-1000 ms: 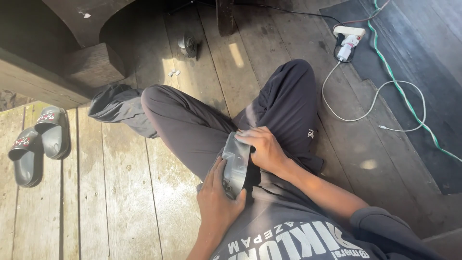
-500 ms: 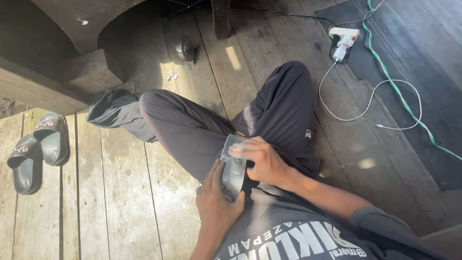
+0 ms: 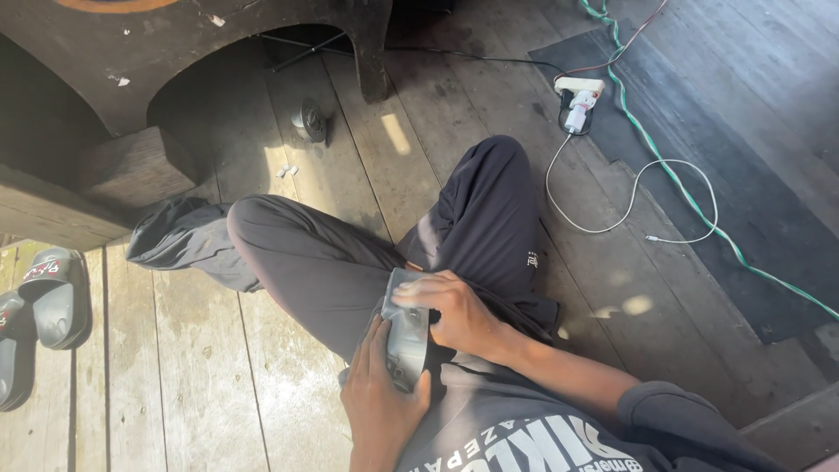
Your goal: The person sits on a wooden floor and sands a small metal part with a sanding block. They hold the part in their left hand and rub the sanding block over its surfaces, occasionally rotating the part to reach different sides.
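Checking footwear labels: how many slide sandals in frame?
2. Both at the left edge on the floor planks: one slide sandal nearly whole, the second sandal beside it, cut off by the frame. More may lie out of view.

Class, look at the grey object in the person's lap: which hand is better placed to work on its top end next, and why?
Probably the right hand: its fingers already lie over the grey object's top end, while the left hand grips it from below.

Left hand (image 3: 377,398) cupped in grip, right hand (image 3: 454,313) closed in grip
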